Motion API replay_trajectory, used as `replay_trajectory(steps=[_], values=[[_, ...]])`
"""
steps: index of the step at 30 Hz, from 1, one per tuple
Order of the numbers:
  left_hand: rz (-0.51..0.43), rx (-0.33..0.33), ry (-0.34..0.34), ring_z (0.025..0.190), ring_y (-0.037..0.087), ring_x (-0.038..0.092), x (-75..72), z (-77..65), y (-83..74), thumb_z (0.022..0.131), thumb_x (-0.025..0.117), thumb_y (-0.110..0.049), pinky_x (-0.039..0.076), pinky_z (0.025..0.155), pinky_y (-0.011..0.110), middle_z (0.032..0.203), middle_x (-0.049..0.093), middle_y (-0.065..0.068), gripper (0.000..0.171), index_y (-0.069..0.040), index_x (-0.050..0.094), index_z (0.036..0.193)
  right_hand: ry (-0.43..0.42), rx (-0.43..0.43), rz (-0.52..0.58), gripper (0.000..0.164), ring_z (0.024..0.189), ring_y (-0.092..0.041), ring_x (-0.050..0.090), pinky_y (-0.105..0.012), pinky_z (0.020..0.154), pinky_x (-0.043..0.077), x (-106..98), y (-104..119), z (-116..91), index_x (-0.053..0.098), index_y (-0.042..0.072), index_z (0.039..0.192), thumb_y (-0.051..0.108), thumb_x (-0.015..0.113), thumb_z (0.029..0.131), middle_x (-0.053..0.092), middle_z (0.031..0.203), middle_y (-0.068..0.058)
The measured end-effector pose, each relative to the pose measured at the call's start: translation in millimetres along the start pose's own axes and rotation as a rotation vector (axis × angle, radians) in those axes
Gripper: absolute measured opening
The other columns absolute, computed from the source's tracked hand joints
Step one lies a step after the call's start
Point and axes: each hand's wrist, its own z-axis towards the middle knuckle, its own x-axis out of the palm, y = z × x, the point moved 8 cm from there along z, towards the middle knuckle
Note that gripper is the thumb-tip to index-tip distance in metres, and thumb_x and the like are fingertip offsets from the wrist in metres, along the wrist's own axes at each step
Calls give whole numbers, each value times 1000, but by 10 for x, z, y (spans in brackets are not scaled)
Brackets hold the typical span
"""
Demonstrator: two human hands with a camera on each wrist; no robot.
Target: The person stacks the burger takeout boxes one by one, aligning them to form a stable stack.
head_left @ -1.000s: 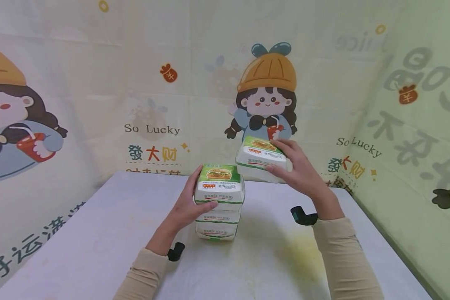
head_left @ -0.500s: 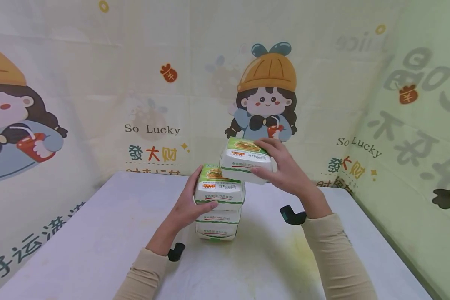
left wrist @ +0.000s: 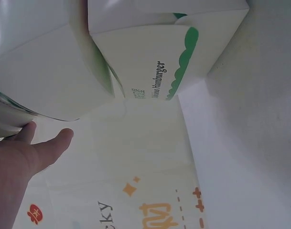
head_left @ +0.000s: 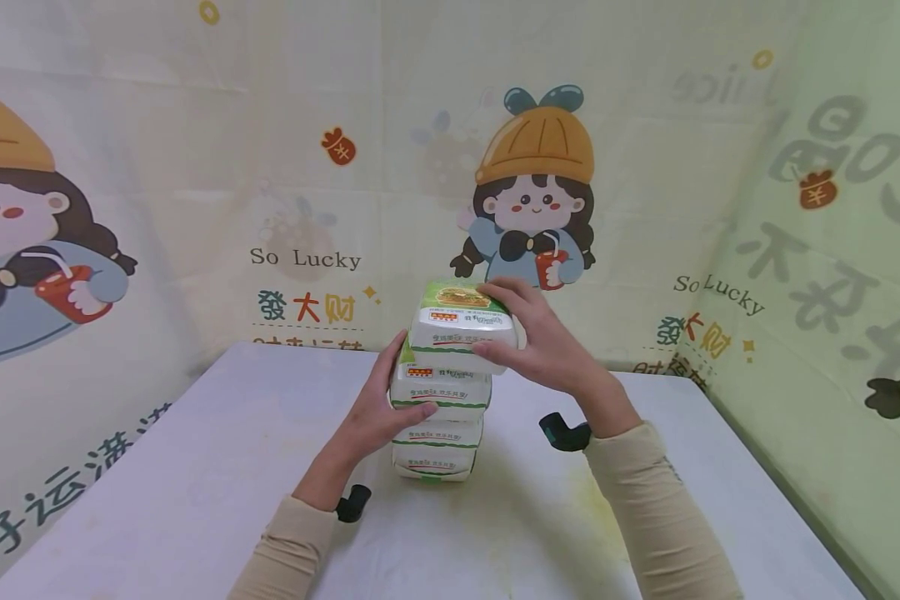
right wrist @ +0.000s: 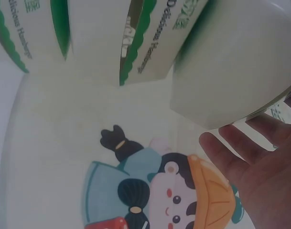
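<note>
White-and-green burger boxes (head_left: 435, 457) stand stacked mid-table in the head view. My left hand (head_left: 371, 408) grips the upper box of this stack (head_left: 461, 390), thumb across its front and fingers along its left side. Directly above, my right hand (head_left: 543, 346) holds another burger box (head_left: 450, 323), with its thumb at the front and fingers over the right top edge. This box covers most of the printed lid beneath it. In the right wrist view, the held box (right wrist: 236, 62) hangs close over the stack. A lower box (left wrist: 155, 62) shows printed lettering in the left wrist view.
The stack stands on a white table (head_left: 217, 467) with a yellowish patch at right. A cartoon-printed cloth (head_left: 405, 192) hangs behind the table, and a greenish cloth (head_left: 817, 292) runs along the right side. Small black devices (head_left: 566, 432) sit at both wrists.
My right hand has carried its burger box leftward and slightly down, from the stack's upper right to over its top. My left hand keeps its grip and place.
</note>
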Motion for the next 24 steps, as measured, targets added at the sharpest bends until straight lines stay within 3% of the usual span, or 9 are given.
replay_trajectory(steps=[11, 17, 24], values=[[-8, 35, 39, 122, 24, 59, 15, -23, -40, 84, 79, -18, 54, 96, 47, 138, 53, -2, 92, -40, 18, 150, 42, -25, -1, 73, 140, -23, 28, -44, 99, 52, 152, 92, 55, 41, 24, 148, 40, 74, 85, 26, 158, 1], [0, 32, 38, 123, 24, 60, 19, -23, -35, 83, 80, -18, 54, 96, 47, 139, 52, -4, 94, -42, 18, 149, 53, -9, -21, 76, 143, -24, 24, -47, 102, 48, 200, 95, 55, 37, 26, 150, 40, 75, 85, 20, 161, 0], [1, 1, 24, 123, 24, 58, 2, -25, -20, 82, 82, -23, 54, 96, 46, 140, 51, -4, 93, -41, 19, 149, 28, -34, -57, 75, 140, -26, 30, -49, 102, 47, 165, 91, 82, 38, 23, 150, 39, 74, 86, 22, 161, -5]])
